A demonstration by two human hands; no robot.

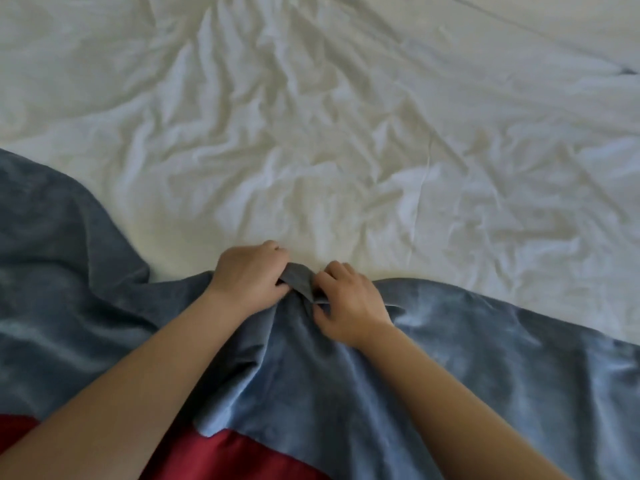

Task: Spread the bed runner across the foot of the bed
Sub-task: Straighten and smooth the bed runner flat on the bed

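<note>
Head view, looking down at the foot of a bed. Both bare forearms reach forward from the lower corners and converge near the middle. The left hand (251,271) lies knuckles up, its fingers curled over and its thumb beneath a small raised fold on the far edge of the bed runner (485,358); the fold is pinched in its grip. The right hand (346,304), just beside it, also lies back up, with fingers bent and fingertips gathering the same fold from the other side, so that the two hands hold one short pleat of cloth between them. The bed runner is a blue-grey, plush fabric lying rumpled across the near part of the bed, rising higher at the left and sloping off to the lower right, with creases radiating from the gripped spot. Beyond it stretches a white bedsheet (329,133), heavily wrinkled. A red cloth (235,455) shows below the runner's near edge, between the forearms, and again at the lower left.
</note>
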